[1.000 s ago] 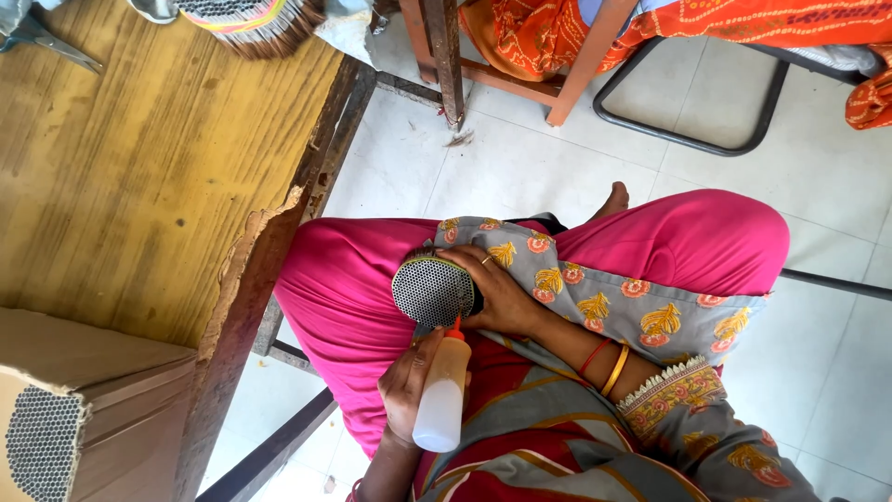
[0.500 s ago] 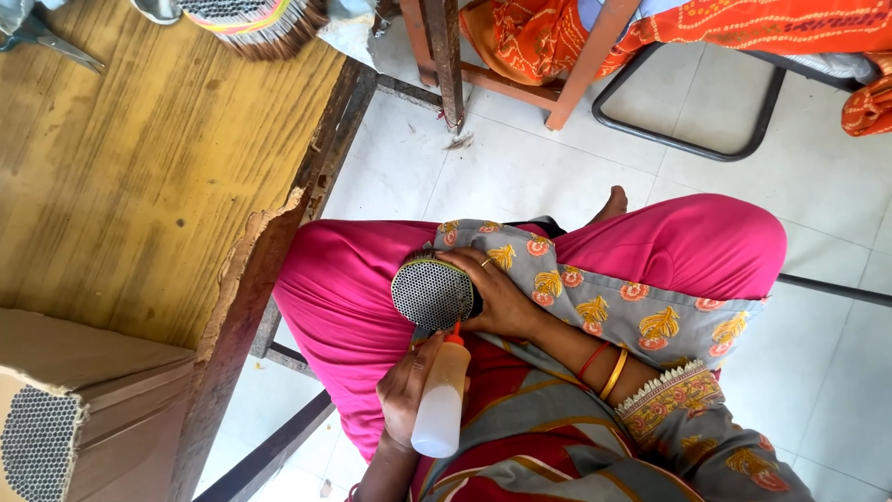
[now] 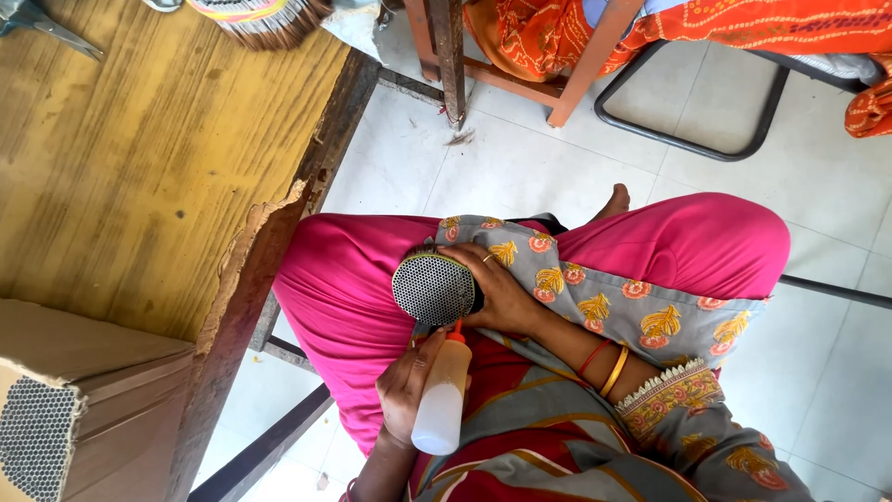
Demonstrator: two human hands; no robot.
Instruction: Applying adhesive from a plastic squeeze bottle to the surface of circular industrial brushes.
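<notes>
Tiled floor point(image 3: 520, 177) beside worn wooden table point(image 3: 139, 158). Left hand point(image 3: 404, 386) grips translucent squeeze bottle point(image 3: 441, 400); right hand point(image 3: 502, 293) clasps round perforated bundle point(image 3: 433, 288) on the lap.

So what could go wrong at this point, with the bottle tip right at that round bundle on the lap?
1. The squeeze bottle in the left hand has its red nozzle at the edge of the round bundle; a hard squeeze might spill onto the pink cloth.
2. The right hand steadies the bundle on the lap from one side only, so it could roll or slip.
</notes>
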